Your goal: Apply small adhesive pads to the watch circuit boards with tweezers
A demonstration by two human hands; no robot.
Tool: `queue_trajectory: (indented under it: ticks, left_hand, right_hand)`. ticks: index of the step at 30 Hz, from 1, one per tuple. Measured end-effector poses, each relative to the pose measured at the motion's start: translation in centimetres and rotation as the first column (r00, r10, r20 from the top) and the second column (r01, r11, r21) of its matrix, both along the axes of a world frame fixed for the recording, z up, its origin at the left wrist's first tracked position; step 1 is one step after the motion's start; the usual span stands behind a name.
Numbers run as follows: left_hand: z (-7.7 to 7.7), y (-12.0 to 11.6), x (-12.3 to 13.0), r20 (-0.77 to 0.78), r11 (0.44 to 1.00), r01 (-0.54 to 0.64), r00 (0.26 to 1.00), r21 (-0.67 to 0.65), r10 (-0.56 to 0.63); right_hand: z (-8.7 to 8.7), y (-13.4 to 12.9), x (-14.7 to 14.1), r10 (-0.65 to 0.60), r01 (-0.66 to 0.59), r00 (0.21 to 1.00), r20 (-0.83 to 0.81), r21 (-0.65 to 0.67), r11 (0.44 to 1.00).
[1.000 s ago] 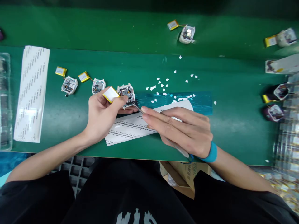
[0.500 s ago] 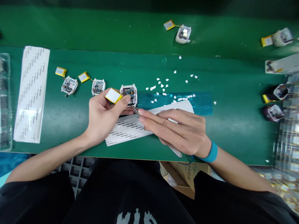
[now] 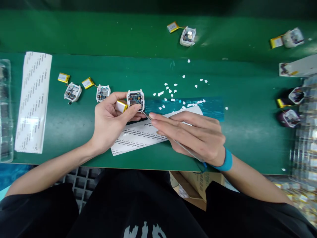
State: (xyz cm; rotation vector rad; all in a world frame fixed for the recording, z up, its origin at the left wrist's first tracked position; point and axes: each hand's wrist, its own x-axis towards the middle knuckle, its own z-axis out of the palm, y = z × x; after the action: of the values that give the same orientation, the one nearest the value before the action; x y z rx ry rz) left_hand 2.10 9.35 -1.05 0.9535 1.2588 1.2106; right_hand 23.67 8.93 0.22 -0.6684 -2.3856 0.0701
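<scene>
My left hand [image 3: 109,122] grips a white watch-like housing [image 3: 135,96] with an exposed circuit board, its thumb on the lower right part of the board. A yellow-edged battery [image 3: 121,106] rests by the fingers of that hand, left of the housing. Closed around metal tweezers [image 3: 146,115], my right hand [image 3: 195,135] holds their tips at the housing's lower edge by the left thumb. Whether the tips pinch anything cannot be made out. Beneath the hands lies a printed white sheet [image 3: 138,138]. Small white round pieces [image 3: 172,100] are scattered to the right, some on a blue strip [image 3: 213,109].
Two open housings [image 3: 73,92] [image 3: 103,93] with batteries lie at left, beside a tall stack of printed sheets [image 3: 33,102]. More units sit at the back [image 3: 188,36] and right [image 3: 289,118]. Clear trays [image 3: 6,112] stand at the table's side edges.
The battery by my left hand has tilted and shifted, showing less of its white face. My right hand and the tweezers have moved slightly right. The view has shifted a little.
</scene>
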Motion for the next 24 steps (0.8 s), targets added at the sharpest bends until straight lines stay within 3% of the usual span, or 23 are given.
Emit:
queue_trajectory:
  ticks: [6,9,11,12,14,15,17,19,20,21,23,24]
  left_hand:
    - [-0.2,-0.2,-0.2,-0.051,0.989,0.098,0.994,0.108,-0.093]
    - [-0.2,1.1,-1.1,-0.234,0.954,0.166,0.966,0.249,-0.107]
    - [-0.2,3.8,-2.5,-0.442,0.915,0.178,0.897,0.362,0.001]
    - [-0.1,5.7,-3.4,-0.554,0.887,0.167,0.825,0.43,0.113]
    - [0.2,9.6,-5.5,-0.754,0.82,0.208,0.556,0.533,0.349]
    - [0.5,11.3,-6.4,-0.806,0.831,0.209,0.446,0.516,0.389]
    - [1.1,13.9,-7.5,-0.908,0.889,0.248,0.275,0.385,0.316]
    - [1.6,15.2,-7.3,-0.947,0.883,0.343,0.15,0.321,0.285]
    - [1.6,15.7,-6.7,-0.95,0.862,0.4,0.131,0.312,0.283]
    - [1.4,16.2,-5.7,-0.947,0.833,0.452,0.168,0.32,0.273]
    - [0.3,17.7,-3.0,-0.932,0.779,0.536,0.32,0.325,0.168]
    - [-0.5,18.7,-1.3,-0.887,0.758,0.553,0.457,0.348,0.074]
  right_hand:
    - [0.9,0.4,1.0,-0.015,-0.006,0.995,0.102,0.195,0.981]
    - [1.0,0.8,1.2,-0.035,-0.021,0.985,0.171,0.316,0.949]
    - [0.8,1.1,1.2,-0.05,-0.016,0.985,0.164,0.378,0.926]
    - [0.6,1.3,1.2,-0.055,-0.012,0.987,0.153,0.411,0.912]
    - [0.2,1.5,1.3,-0.072,0.009,0.991,0.115,0.475,0.88]
    - [-0.1,1.6,1.3,-0.081,0.023,0.992,0.095,0.498,0.867]
    - [-0.6,1.8,1.3,-0.094,0.052,0.994,0.055,0.52,0.853]
    - [-1.0,2.0,1.4,-0.098,0.068,0.995,0.029,0.525,0.848]
    - [-1.1,2.1,1.4,-0.098,0.072,0.995,0.02,0.529,0.846]
    - [-1.2,2.2,1.5,-0.095,0.074,0.995,0.012,0.535,0.842]
    - [-1.3,2.4,1.6,-0.079,0.066,0.997,-0.001,0.55,0.833]
    - [-1.3,2.5,1.7,-0.066,0.058,0.998,-0.005,0.555,0.83]
